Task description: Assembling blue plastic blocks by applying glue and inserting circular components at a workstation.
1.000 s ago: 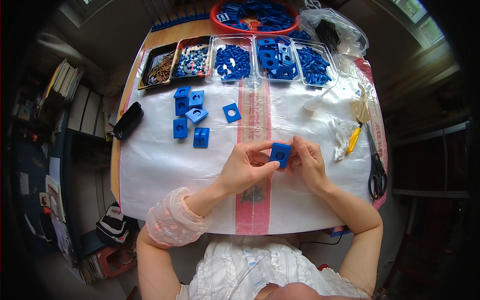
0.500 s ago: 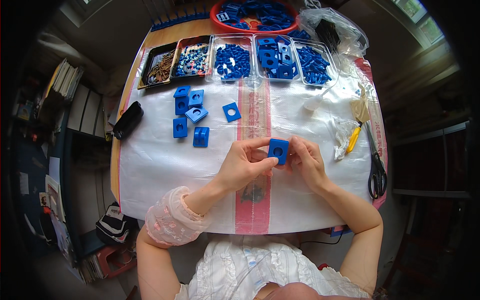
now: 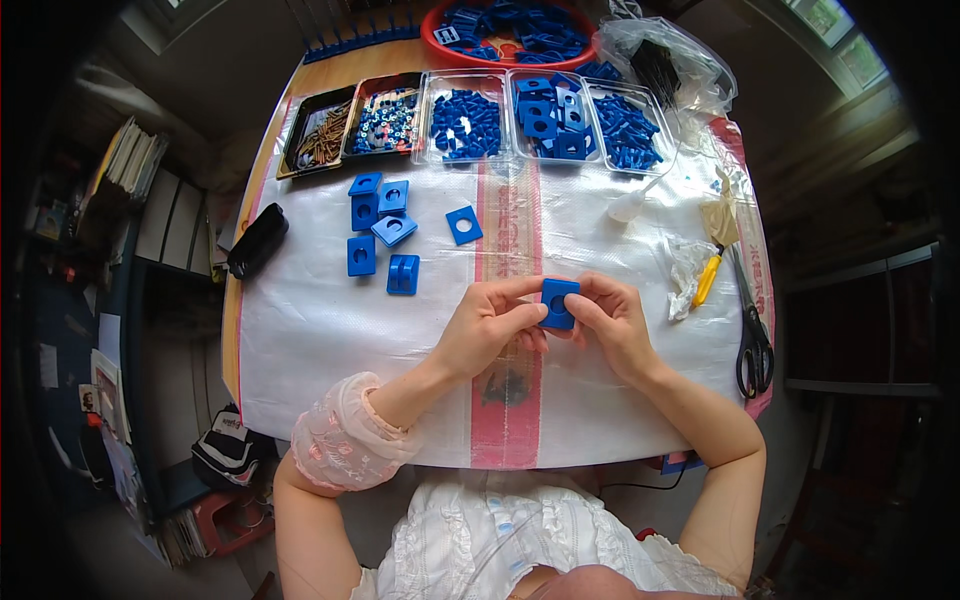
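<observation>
Between my two hands is a blue plastic block with a round hole, raised above the sheet near the middle of the table. My left hand grips its left side, thumb on the front face. On the right edge, my right hand pinches it, its thumb also lying on the face by the hole. Left of my hands, several similar blue blocks lie in a loose cluster. A flat blue square plate with a round hole lies alone to their right.
Trays of screws, small nuts and blue parts line the back, before a red basin. Scissors and a yellow-handled tool lie at right. A black case is at left.
My right thumb has come down from the block's upper right edge onto its front face. The block has shifted very slightly right.
</observation>
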A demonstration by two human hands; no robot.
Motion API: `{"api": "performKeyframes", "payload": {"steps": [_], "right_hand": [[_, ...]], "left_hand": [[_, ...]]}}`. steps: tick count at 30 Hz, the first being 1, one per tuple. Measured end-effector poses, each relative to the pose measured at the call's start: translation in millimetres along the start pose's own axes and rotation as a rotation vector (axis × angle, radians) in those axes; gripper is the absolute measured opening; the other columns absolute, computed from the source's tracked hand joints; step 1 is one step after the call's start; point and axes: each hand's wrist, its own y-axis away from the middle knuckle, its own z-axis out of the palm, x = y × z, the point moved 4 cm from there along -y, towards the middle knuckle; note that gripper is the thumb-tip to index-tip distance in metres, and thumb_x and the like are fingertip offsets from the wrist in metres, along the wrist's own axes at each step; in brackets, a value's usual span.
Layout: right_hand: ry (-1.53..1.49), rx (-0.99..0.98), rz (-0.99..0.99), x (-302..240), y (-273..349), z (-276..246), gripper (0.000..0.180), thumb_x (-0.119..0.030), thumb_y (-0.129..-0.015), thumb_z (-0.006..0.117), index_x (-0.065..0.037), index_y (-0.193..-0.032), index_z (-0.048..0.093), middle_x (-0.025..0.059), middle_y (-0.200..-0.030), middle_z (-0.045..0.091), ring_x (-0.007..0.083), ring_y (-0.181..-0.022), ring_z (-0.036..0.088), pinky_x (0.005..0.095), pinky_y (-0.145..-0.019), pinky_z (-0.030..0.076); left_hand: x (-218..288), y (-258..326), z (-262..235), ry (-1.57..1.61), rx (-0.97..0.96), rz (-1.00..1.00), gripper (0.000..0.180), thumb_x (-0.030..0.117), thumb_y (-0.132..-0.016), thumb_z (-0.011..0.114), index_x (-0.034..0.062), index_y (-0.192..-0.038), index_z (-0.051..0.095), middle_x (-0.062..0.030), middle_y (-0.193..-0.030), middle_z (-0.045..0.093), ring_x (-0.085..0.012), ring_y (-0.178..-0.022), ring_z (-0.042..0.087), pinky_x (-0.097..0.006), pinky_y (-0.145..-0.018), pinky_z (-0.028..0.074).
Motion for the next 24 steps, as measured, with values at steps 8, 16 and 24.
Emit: {"api": "performKeyframes", "payload": {"steps": [8,16,24], "right_hand": [[0.009,-0.001,-0.006,-0.3,0.1,0.0,0.017,-0.017,-0.097,0.063,0.0,-0.093,0.063,0.0003,-0.073,0.061,0.0032,-0.061,0.054,0.0197,-0.052,0.041],[0.035,-0.034,0.006,-6.1,0.3,3.3,0.013,-0.012,-0.094,0.065,-0.001,-0.098,0.06,0.0016,-0.084,0.064,0.0036,-0.068,0.056,0.0198,-0.055,0.044],[0.028,-0.063,0.023,-7.4,0.0,4.4,0.016,-0.01,-0.094,0.062,0.001,-0.105,0.058,0.0027,-0.087,0.063,0.0057,-0.07,0.058,0.0217,-0.059,0.047]], "left_hand": [[0.7,0.8,0.9,-0.03,0.001,-0.001,0.037,0.01,-0.097,0.058,-0.0035,-0.132,0.057,-0.012,-0.092,0.073,-0.0117,-0.074,0.069,-0.022,-0.067,0.056],[-0.2,0.0,2.9,-0.022,0.039,0.014,0.037,0.008,-0.097,0.059,-0.0032,-0.132,0.057,-0.0115,-0.09,0.073,-0.0109,-0.071,0.068,-0.023,-0.065,0.056],[0.0,0.2,2.2,-0.033,0.06,0.026,0.037,0.007,-0.097,0.058,-0.0037,-0.133,0.056,-0.0091,-0.092,0.073,-0.0105,-0.072,0.068,-0.022,-0.065,0.055]]}}
